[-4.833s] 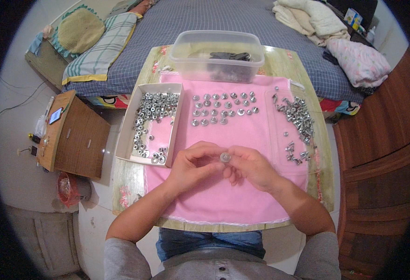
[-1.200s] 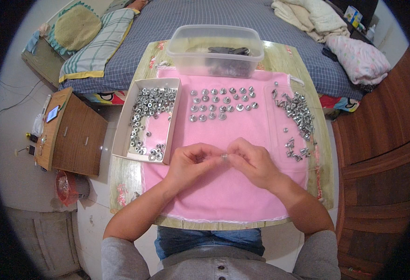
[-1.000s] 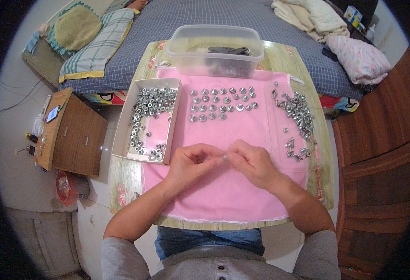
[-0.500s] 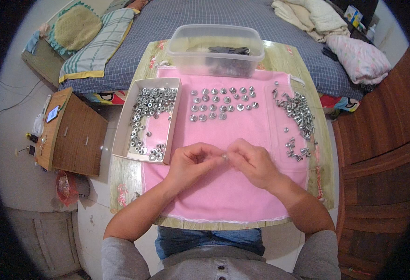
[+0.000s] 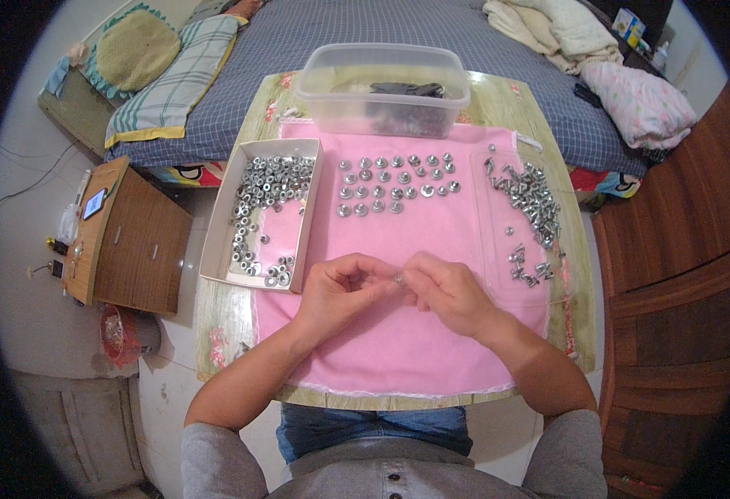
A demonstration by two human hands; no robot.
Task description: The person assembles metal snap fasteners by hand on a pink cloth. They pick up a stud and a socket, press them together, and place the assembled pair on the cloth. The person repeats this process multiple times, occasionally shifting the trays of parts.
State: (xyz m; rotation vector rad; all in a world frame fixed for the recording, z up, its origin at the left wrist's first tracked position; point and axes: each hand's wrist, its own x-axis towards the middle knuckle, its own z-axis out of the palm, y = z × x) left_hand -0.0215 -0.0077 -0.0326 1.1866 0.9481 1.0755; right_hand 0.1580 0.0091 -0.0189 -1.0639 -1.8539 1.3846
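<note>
My left hand (image 5: 342, 289) and my right hand (image 5: 451, 291) meet over the near part of the pink cloth (image 5: 431, 358), fingertips pinched together. Between them shows a small silvery metal fastener (image 5: 399, 280), mostly covered by the fingers, so its exact shape is hidden. Beyond the hands, several silvery fasteners with wide round bases, such as this one (image 5: 404, 178), stand in rows on the cloth. To the left, a white cardboard box (image 5: 313, 218) holds many flanged nuts (image 5: 269, 179). On the right, a clear shallow tray (image 5: 494, 283) carries a heap of screws (image 5: 534, 204).
A translucent plastic tub (image 5: 382, 104) with dark contents stands at the table's far edge. Behind it is a bed with a checked blue cover (image 5: 365, 25). A wooden cabinet (image 5: 140, 241) is on the left, and a brown wooden door-like panel (image 5: 673, 316) on the right.
The fingers of my right hand have shifted slightly around the small fastener. My left hand stays nearly still, and the laid-out rows look the same.
</note>
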